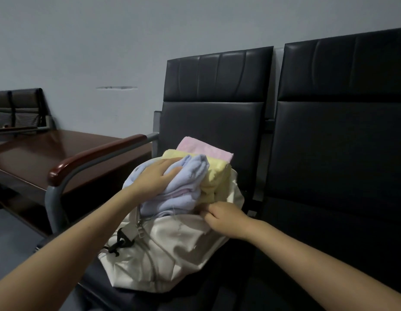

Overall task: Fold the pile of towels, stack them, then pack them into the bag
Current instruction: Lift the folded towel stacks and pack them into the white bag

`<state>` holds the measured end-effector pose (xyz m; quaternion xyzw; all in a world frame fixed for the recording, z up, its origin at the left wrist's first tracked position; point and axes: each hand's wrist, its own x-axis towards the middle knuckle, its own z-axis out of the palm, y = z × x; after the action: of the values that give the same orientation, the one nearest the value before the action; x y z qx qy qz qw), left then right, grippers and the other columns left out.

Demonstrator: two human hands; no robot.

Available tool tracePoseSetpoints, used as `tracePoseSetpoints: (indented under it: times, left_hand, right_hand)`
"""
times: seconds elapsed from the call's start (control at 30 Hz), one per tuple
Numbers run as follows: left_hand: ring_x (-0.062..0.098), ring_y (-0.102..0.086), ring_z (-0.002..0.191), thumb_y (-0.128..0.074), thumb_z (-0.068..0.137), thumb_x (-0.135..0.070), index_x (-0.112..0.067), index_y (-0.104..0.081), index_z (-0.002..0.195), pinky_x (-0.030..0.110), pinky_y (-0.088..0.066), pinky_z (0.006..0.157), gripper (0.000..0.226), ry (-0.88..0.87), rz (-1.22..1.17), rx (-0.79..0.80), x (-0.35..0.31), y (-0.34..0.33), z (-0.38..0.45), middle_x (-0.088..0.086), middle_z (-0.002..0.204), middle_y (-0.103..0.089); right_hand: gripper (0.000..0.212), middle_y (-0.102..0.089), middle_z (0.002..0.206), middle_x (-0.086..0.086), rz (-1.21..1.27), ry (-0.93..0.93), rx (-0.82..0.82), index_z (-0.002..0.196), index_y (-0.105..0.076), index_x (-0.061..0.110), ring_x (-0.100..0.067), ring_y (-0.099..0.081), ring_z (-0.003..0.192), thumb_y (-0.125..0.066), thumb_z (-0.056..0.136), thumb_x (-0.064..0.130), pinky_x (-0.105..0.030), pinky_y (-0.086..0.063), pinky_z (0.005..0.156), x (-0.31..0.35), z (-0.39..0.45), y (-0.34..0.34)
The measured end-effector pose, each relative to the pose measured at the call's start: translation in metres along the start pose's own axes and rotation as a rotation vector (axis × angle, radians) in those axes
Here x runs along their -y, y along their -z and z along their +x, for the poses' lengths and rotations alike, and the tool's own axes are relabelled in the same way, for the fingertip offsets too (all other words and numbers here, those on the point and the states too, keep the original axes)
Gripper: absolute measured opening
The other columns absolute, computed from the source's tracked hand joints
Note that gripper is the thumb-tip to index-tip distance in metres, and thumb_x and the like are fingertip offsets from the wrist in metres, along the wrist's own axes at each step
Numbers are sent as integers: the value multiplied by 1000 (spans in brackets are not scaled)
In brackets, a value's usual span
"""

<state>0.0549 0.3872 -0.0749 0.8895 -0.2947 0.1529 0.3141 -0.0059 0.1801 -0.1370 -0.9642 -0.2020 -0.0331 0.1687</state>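
Far out beyond the left hand, a dark red-brown table [60, 153] runs along the wall, its near edge just the other side of the chair's armrest [94, 157]. That wood-capped armrest on its grey tube sits just outside the left forearm and bounds the seat on that side. Open floor shows below the table, to the outside of the left elbow.

The left hand [155, 177] lies flat, fingers nearly straight and spread, pressing down on the blue towel [186, 185], the nearest of the folded towels. Its fingertips reach toward the crumpled top fold. Just past those fingertips sits the yellow towel [215, 176], and beyond that the pink towel [206, 150], the farthest, its far corner close to the black backrest [213, 122]. The three towels lie stacked and slanted, their lower ends sunk in the mouth of the white bag [172, 250], which lies on the black seat under both hands. A black clip [118, 243] and zipper hardware hang on the bag between the two forearms.

The right hand [224, 217] is curled, thumb and fingers pinching the bag's fabric rim at the opening, just beside the lower edge of the blue and yellow towels. The two hands are apart, with the towel bundle between them.

Outside the right arm, a second black chair [341, 131] stands next to the first, its seat bare.
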Motion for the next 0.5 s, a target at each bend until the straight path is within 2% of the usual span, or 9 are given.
tracePoseSetpoints:
  times: [0.07,0.13,0.23,0.4,0.5]
  left_hand:
    - [0,-52,113,-26,85,-71,-37,-62,124,21,-34,99,63,-6,-9,-12,0,-2,-1,-19,119,-62]
    - [-4,-52,111,-25,85,-73,-39,-62,121,19,-34,100,61,-4,-23,-27,1,-2,-3,-21,118,-62]
    - [-8,-52,114,-28,90,-70,-44,-62,119,18,-34,100,51,-9,-56,-43,3,-2,-5,-25,118,-63]
    - [0,-54,117,-29,95,-66,-39,-61,124,32,-40,105,51,-1,-31,-30,11,-4,-4,-19,121,-64]
    - [1,-55,112,-27,92,-71,-38,-63,121,34,-41,103,56,24,-4,-24,10,-4,-4,-17,117,-66]
  right_hand:
    - [31,-65,108,-18,45,-31,103,89,-63,9,-32,-58,101,-40,96,28,-36,-44,82,2,-2,-2]
    - [30,-63,95,-17,146,-33,177,73,-56,15,-29,-56,92,-37,87,34,-35,-43,79,5,-1,-4]
    - [32,-62,99,-15,279,-49,241,78,-57,16,-27,-56,98,-34,80,38,-35,-43,89,3,2,-10]
    - [27,-56,87,-6,377,-79,142,65,-53,23,-19,-49,89,-33,71,40,-38,-43,90,0,4,-21]
    - [38,-61,87,-6,338,-42,-10,67,-63,24,-21,-54,92,-34,67,49,-40,-44,90,2,-1,-15]
